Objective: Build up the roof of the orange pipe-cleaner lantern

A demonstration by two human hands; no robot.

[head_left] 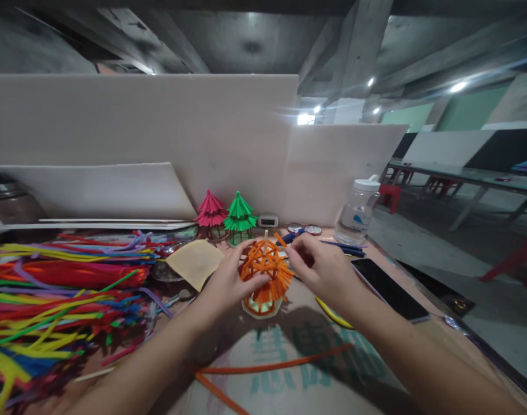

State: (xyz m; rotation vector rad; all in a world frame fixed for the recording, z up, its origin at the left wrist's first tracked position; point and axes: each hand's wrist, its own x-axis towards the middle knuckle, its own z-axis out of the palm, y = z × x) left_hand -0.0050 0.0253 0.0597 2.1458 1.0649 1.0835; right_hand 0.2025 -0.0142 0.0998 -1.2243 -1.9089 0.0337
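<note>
In the middle of the head view stands a small orange pavilion model (267,271), its roof built of fuzzy pipe-cleaner strips around an upright stick, on a pale base (262,311). My left hand (233,274) is closed around its left side, thumb across the front of the roof. At the upper right of the roof, my right hand (313,262) pinches a short orange pipe-cleaner piece (281,240). A long bent orange pipe cleaner (276,366) lies on the table in front. Finished-looking pink (210,210) and green (240,216) models stand behind.
Heaped colourful pipe cleaners (64,294) cover the table's left side, near a tan square sheet (196,262). To the right are a phone (388,288), a clear water bottle (359,213), dark pens (345,249) and a yellow curved object (332,314). White boards (181,127) stand behind.
</note>
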